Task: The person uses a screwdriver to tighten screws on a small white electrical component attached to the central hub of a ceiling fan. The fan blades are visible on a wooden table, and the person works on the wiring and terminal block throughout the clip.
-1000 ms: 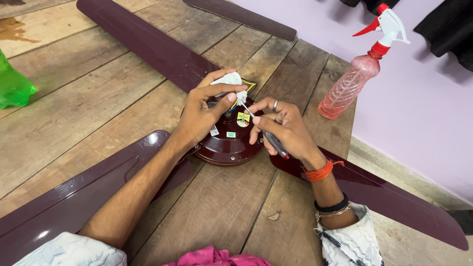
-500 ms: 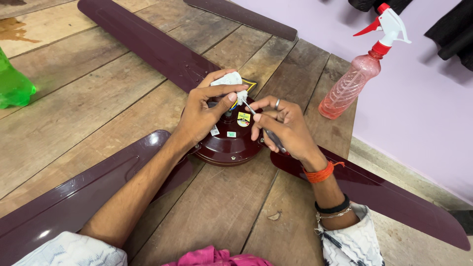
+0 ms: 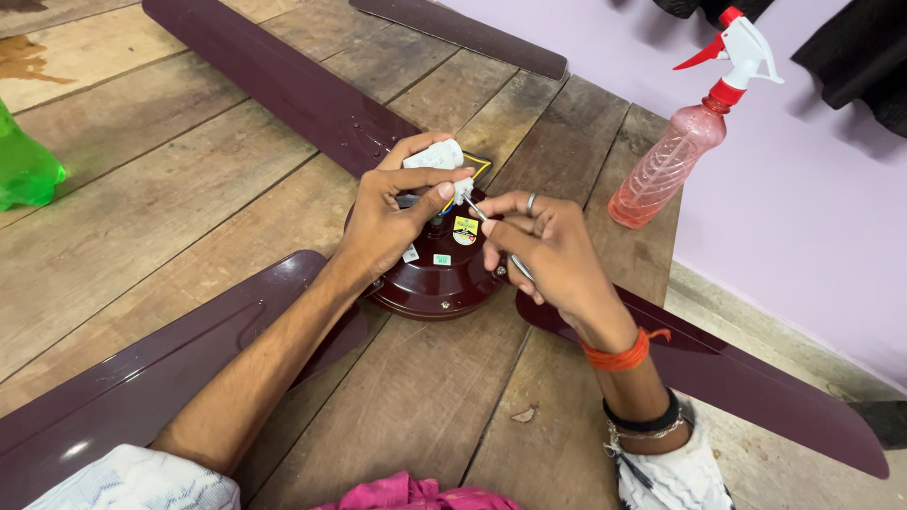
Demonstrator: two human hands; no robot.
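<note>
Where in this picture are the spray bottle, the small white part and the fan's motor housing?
spray bottle [image 3: 666, 165], head view, pink body.
small white part [image 3: 435, 155], head view, top face, in the left hand.
motor housing [image 3: 444, 283], head view, maroon dome's front.

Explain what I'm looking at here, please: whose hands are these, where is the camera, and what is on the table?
The camera sits on a person's head and looks down, so both arms belong to the wearer. On the wooden table lies a maroon ceiling fan, its long blades spread outward. The left hand pinches a small white block over the fan's round motor hub. The right hand holds a thin metal tool, likely a screwdriver, its tip pointed at that block. Beside the wall stands a pink spray bottle with a red and white trigger. A green plastic object shows at the left edge.
</note>
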